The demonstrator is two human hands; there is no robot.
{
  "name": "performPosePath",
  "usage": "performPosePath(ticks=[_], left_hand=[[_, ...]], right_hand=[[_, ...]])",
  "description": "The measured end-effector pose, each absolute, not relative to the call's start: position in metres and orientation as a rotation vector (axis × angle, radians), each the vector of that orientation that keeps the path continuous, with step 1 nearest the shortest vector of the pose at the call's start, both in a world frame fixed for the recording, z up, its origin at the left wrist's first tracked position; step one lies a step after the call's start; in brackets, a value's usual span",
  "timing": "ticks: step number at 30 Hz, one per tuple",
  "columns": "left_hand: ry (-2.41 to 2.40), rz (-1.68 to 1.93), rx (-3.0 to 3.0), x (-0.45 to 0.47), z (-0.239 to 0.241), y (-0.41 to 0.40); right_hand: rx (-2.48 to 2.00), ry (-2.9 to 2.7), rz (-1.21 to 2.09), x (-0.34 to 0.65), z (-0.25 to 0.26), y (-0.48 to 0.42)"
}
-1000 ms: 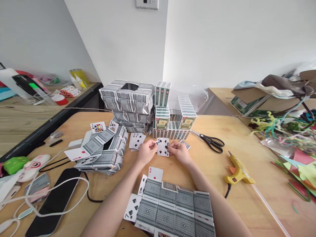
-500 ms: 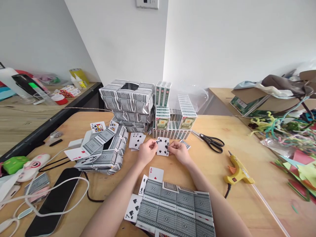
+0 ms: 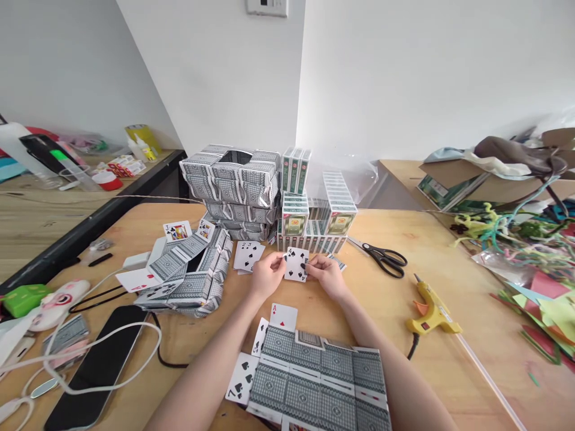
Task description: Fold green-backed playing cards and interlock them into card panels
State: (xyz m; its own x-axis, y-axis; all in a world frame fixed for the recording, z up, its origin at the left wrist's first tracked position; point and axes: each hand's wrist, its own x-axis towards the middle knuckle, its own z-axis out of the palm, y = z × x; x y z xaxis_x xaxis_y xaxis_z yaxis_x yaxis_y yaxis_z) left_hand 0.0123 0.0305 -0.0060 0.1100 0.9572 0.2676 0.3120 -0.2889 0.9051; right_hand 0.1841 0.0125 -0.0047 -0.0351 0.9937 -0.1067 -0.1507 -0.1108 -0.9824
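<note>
Between my hands a four of spades playing card (image 3: 296, 264) is held face up, slightly tilted. My left hand (image 3: 268, 275) pinches its left edge, and my right hand (image 3: 326, 274) pinches the right edge. Loose face-up cards (image 3: 248, 257) lie just left of my left hand, a three of spades among them. Below my forearms is a panel of joined cards (image 3: 318, 377), backs showing. An ace of diamonds (image 3: 284, 316) and a seven of spades (image 3: 242, 377) stick out from its upper and left edges.
Card-covered boxes (image 3: 233, 179) are stacked at the back, beside boxed card decks (image 3: 294, 224). Another card-covered box (image 3: 202, 275) with loose cards stands left. Black scissors (image 3: 386, 258) and a yellow glue gun (image 3: 431, 311) lie right. A phone (image 3: 99, 371) and cables lie front left.
The four of spades has tilted slightly between my fingers. My hands have barely moved, and everything else stays in place.
</note>
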Motion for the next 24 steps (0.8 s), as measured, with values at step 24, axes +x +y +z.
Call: performPosePath(ticks=[24], left_hand=[[0.945,0.964,1.228,0.0058,-0.0009,0.0365]], right_hand=[[-1.214,-1.097,1.309,0.1882,-0.015,0.016]])
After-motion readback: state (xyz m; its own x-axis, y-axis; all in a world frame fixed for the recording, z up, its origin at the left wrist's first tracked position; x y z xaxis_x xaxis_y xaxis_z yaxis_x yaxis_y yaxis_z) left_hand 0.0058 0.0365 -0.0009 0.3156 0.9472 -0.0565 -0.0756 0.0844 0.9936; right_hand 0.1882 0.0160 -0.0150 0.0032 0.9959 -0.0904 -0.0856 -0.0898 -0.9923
